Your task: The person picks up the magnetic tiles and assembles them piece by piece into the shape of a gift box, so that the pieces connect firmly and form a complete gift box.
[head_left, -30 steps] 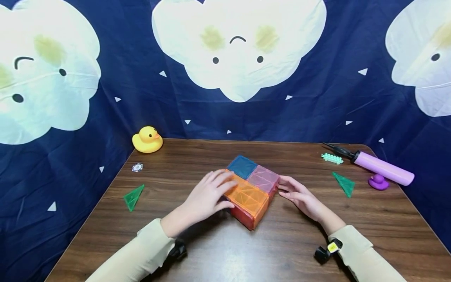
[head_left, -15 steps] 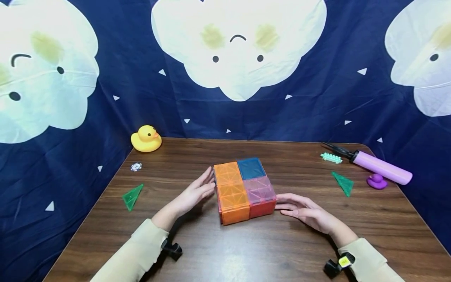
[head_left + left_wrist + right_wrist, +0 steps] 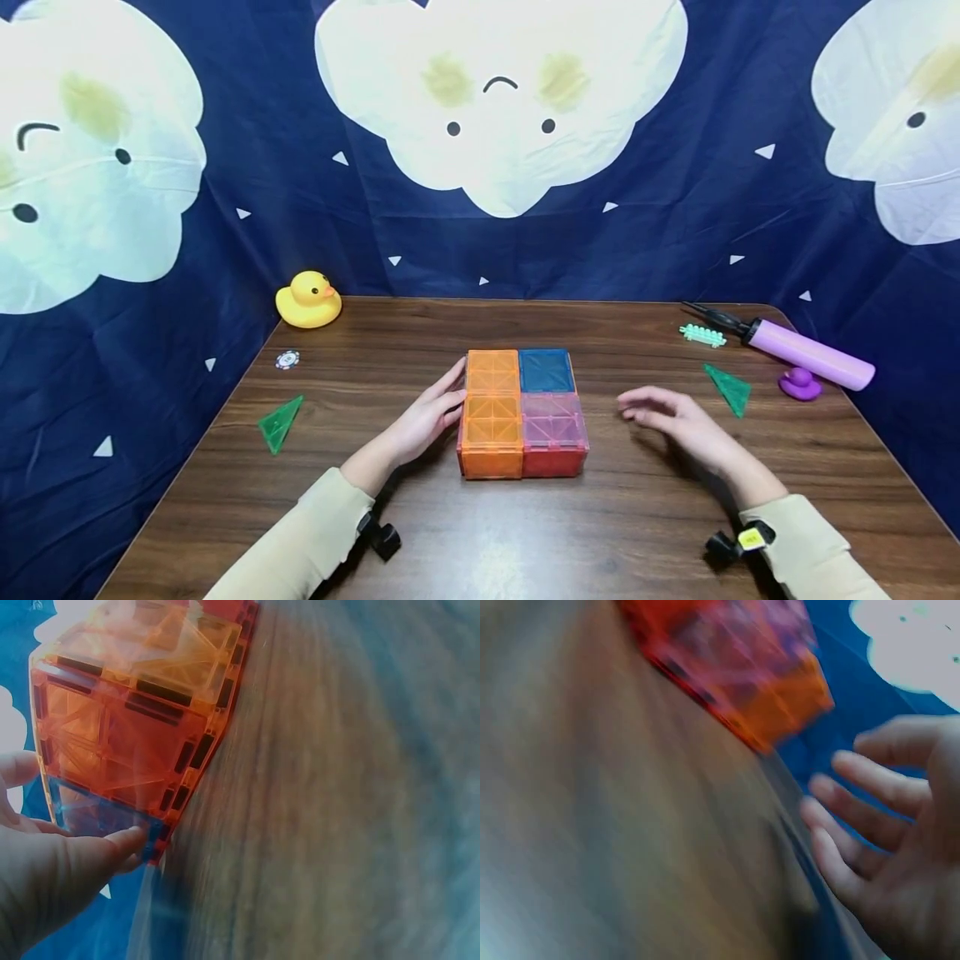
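Observation:
A low box of see-through magnetic tiles sits square to me on the table. Its top is orange along the left, blue at the back right and pink at the front right; the front wall is orange and red. My left hand touches the left wall toward the back, fingers fairly straight. In the left wrist view that hand has its thumb against a blue tile below orange ones. Some way off the box's right side, my right hand hovers with loosely bent fingers and holds nothing.
Green triangle tiles lie at left and right. A yellow duck and a poker chip are at back left. At right are a purple pump, a purple duck and a mint studded strip.
The tile box has turned from a diagonal pose to sit square to me. My left hand has come off its top to the left side; my right hand has let go and drawn away right.

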`<state>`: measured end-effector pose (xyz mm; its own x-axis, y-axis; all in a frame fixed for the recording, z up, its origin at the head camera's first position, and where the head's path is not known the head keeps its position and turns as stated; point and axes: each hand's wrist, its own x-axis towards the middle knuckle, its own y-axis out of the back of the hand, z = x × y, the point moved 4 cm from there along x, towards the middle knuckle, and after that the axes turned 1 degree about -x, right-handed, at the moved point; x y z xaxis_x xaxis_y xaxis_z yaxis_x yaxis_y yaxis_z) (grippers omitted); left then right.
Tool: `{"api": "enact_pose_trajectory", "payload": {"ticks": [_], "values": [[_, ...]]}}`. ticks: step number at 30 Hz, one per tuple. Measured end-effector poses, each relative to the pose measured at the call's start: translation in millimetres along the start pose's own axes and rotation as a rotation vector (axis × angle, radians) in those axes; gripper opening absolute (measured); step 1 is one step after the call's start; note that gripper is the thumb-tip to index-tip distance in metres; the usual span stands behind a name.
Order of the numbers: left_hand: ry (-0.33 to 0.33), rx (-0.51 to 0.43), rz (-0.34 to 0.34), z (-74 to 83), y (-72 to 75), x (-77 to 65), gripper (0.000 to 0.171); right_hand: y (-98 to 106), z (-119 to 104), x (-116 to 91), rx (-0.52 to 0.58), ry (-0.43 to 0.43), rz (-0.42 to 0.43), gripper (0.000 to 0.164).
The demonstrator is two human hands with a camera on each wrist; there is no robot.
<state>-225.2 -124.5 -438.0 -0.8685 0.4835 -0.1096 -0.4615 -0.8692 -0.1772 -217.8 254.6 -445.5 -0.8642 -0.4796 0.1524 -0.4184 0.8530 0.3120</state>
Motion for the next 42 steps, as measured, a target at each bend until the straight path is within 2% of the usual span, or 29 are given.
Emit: {"api": "enact_pose_trajectory", "payload": {"ticks": [3,6,9,11,15,18,27,35,42], "values": [[0.006,0.007,0.025,-0.8,-1.1,-1.3,0.069,35.1,2.8,-5.2,-0.236,-0.086,0.247,0.032],[0.005,0.009,0.038,-1.0,-1.2,-1.8,0.069,65.4,8.9,-13.2,-0.427,-0.187,0.427,0.037],[0.004,0.000,0.049,-0.4,-1.4,-1.8,0.068,87.4,19.1,-21.7,-0.583,-0.291,0.519,0.047],[0.003,-0.006,0.042,0.1,-2.3,-1.1,0.068,96.6,25.3,-26.7,-0.659,-0.328,0.554,0.051],[-0.002,-0.018,0.034,0.8,-3.8,1.1,0.069,107.0,33.4,-33.8,-0.756,-0.326,0.620,0.049],[-0.008,-0.024,0.038,1.0,-4.1,2.1,0.068,110.7,36.7,-36.6,-0.787,-0.304,0.632,0.045],[-0.009,-0.012,0.037,0.1,-3.6,1.9,0.068,109.4,38.3,-39.3,-0.847,-0.244,0.582,0.031],[0.005,-0.010,0.043,-0.1,-3.4,2.5,0.068,112.5,31.5,-35.7,-0.838,-0.318,0.521,0.030],[0.034,-0.002,0.053,-0.7,-3.0,0.6,0.068,111.1,24.5,-28.8,-0.798,-0.328,0.508,0.041]]}}
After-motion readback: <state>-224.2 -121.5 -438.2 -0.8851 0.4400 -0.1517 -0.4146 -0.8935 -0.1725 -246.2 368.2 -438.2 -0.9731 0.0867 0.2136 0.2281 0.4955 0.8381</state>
